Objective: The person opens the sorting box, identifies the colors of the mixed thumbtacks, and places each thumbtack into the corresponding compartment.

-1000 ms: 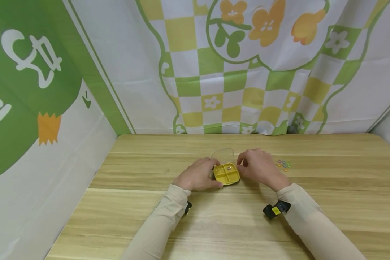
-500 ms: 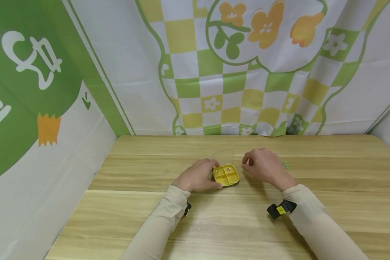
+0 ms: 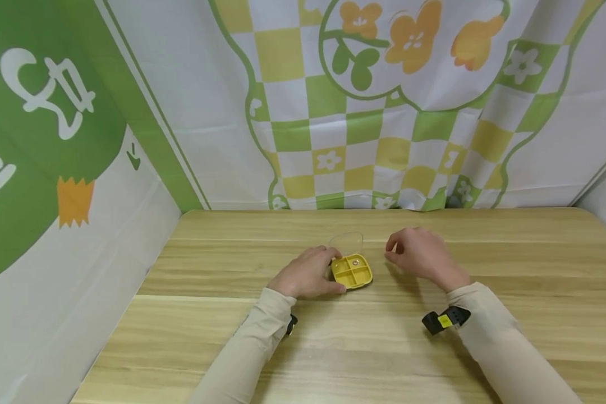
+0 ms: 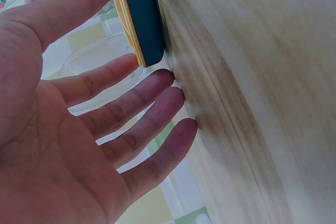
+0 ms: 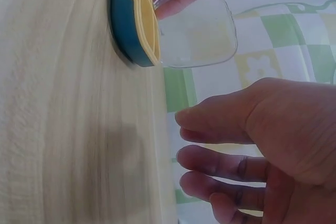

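A small pill box [image 3: 352, 271] with a yellow four-way inside and a dark teal shell [image 4: 147, 19] lies on the table, its clear lid [image 5: 202, 35] swung back. One tiny ring [image 3: 355, 262] lies in the far right compartment; a faint speck shows in the far left one. My left hand [image 3: 308, 273] holds the box at its left side between thumb and index finger, the other fingertips down on the table. My right hand [image 3: 424, 255] hovers to the right of the box, fingers loosely bent, thumb near the index finger; no object shows between them.
The wooden table [image 3: 262, 348] runs back to a wall hung with a checkered, flowered cloth [image 3: 328, 134]. On the left stands a green and white cloth panel [image 3: 146, 224]. Both wrists wear black straps [image 3: 445, 320].
My right hand has moved right, away from the box, and now covers the spot where several small coloured rings lay in view. My left hand and the box have stayed put.
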`<state>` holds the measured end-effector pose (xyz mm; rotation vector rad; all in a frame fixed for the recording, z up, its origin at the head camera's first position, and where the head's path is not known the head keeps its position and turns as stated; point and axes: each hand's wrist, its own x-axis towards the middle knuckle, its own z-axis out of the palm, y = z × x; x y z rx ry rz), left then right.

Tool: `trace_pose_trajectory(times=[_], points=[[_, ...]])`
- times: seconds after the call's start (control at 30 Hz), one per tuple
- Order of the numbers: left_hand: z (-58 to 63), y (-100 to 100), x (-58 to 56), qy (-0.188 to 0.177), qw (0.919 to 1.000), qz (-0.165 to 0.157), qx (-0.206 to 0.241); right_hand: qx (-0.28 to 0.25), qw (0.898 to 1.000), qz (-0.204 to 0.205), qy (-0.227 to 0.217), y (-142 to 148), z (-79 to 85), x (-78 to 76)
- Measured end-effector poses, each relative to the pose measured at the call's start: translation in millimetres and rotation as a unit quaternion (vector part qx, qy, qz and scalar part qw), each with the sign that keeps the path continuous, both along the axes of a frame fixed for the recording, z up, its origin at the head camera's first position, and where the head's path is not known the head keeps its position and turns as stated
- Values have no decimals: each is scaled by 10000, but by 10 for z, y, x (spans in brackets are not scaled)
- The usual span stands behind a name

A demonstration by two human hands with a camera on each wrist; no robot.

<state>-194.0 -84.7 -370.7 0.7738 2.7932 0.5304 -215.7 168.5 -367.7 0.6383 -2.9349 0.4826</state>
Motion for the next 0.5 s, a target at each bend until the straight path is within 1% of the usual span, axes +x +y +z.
trace_pose_trajectory(times=[0.13, 0.27, 0.37, 0.5], points=[[1, 8, 0, 8, 10000, -31, 4, -7, 10000, -31, -76, 39, 9, -16], [6, 8, -1, -7, 10000, -20, -1, -42, 9999, -93, -50, 107, 38, -42], [9, 9, 1, -11, 10000, -10, -5, -33, 9998, -111, -176, 178, 84, -58], [-14, 6, -11, -15, 10000, -12, -15, -25, 9990, -150, -420, 277, 139, -69]])
